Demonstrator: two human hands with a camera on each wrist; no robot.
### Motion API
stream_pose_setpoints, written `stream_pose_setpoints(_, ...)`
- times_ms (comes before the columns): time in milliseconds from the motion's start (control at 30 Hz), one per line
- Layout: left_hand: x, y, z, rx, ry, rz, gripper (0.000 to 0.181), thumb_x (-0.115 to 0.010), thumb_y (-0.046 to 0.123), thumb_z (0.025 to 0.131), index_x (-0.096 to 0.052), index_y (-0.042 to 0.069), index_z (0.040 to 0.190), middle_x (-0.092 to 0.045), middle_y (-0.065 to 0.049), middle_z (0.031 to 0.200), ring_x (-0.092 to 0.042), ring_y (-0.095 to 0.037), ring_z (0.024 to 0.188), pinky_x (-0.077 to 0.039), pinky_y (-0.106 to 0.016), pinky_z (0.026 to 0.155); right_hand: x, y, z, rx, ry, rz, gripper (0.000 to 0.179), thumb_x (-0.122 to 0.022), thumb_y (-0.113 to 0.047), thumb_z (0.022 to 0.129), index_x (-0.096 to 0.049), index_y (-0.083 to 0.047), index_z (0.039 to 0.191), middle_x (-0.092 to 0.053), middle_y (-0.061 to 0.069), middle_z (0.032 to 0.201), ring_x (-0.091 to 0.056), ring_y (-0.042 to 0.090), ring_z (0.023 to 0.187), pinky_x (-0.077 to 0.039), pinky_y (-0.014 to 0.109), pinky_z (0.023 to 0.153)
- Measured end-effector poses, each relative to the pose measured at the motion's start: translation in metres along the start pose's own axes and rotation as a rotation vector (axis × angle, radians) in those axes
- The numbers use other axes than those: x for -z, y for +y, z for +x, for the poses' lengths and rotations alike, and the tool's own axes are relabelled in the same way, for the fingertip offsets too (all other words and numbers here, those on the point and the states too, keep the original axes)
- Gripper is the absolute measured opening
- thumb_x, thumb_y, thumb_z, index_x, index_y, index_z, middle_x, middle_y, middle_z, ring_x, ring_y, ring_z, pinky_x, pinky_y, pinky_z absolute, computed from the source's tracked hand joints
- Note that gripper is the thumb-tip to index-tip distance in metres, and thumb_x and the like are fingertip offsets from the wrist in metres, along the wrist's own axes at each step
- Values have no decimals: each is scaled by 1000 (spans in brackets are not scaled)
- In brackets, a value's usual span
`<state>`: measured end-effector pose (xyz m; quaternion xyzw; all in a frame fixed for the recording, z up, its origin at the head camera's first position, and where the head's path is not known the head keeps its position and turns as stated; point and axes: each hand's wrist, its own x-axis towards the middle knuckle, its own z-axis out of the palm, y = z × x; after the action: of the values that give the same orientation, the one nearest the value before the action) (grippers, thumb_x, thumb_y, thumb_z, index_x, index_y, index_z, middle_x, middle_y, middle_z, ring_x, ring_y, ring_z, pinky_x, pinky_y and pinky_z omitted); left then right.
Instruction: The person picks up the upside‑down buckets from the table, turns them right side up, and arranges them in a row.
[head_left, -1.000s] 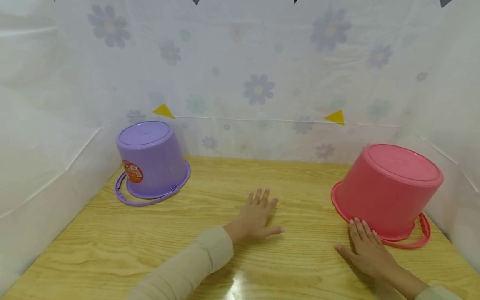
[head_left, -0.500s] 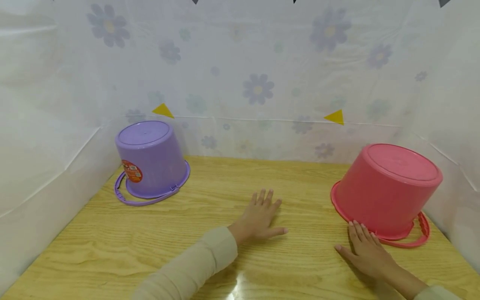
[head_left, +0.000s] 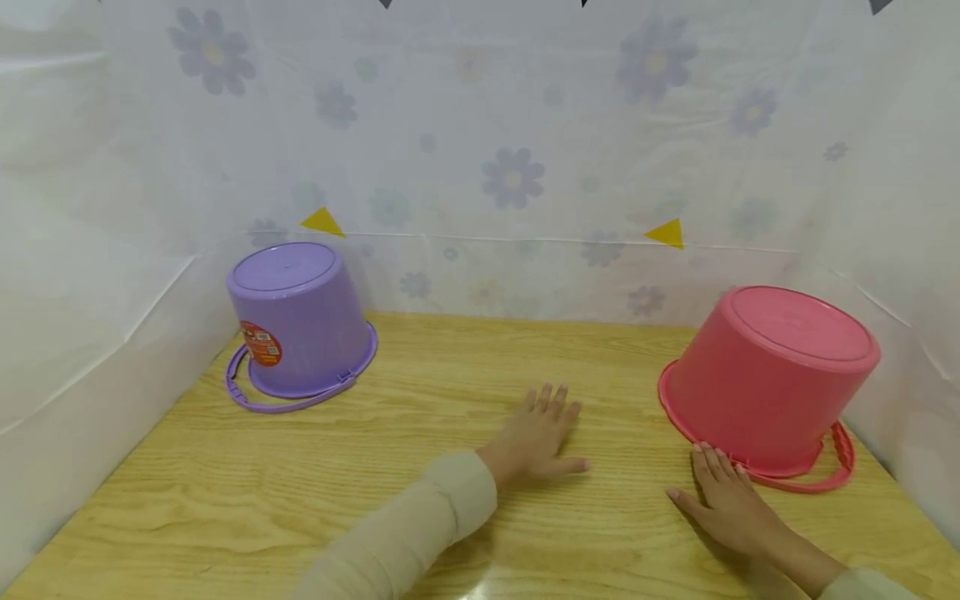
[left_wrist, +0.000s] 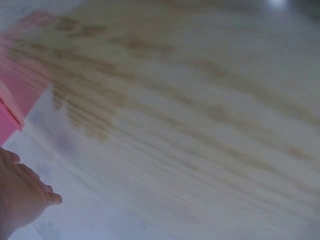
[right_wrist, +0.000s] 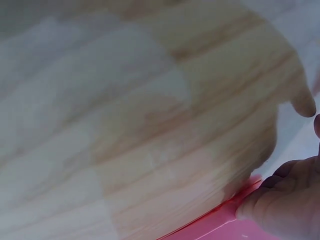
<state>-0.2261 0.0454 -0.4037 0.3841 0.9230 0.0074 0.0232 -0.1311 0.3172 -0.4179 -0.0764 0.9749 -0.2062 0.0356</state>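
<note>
My left hand [head_left: 534, 437] is spread flat, palm down, at the middle of the wooden table; whether it presses on the surface or hovers just over it I cannot tell. It holds nothing. An upside-down pink bucket [head_left: 765, 392] stands at the right, its handle lying toward the near side. Against that bucket's near rim lie the fingertips of my right hand [head_left: 731, 504], fingers straight and thumb out to the left. In the right wrist view, the right hand [right_wrist: 287, 197] appears beside the pink bucket [right_wrist: 232, 227]. At the far left sits an upside-down purple bucket [head_left: 300, 325] with a red label.
White sheeting with a flower print [head_left: 480, 108] encloses the back and sides of the table [head_left: 247, 500]. Two yellow triangles, a left one [head_left: 324, 222] and a right one [head_left: 666, 234], show on the back sheet.
The left hand has slid to the right, toward the pink bucket, with its fingers still spread. My right hand and both buckets stay about where they were.
</note>
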Motion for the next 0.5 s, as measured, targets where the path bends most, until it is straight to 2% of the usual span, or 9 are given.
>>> stream_pose_setpoints(200, 0, 11, 9, -29, -24, 9, 87, -30, 68, 89, -8, 10, 150, -3, -14, 157, -6, -32, 145, -9, -42, 119, -1, 2, 0, 13, 16, -4, 85, -51, -42, 92, -17, 23, 136, -12, 45, 142, -14, 60, 129, -9, 70, 103)
stream_pose_setpoints(500, 0, 28, 23, -44, -31, 122, 88, -25, 71, 88, -8, 12, 150, -5, -8, 157, -9, -26, 145, -10, -38, 119, -3, 4, -3, 20, 34, -15, 83, -50, -41, 93, -19, 22, 137, -14, 42, 143, -17, 57, 131, -7, 67, 106)
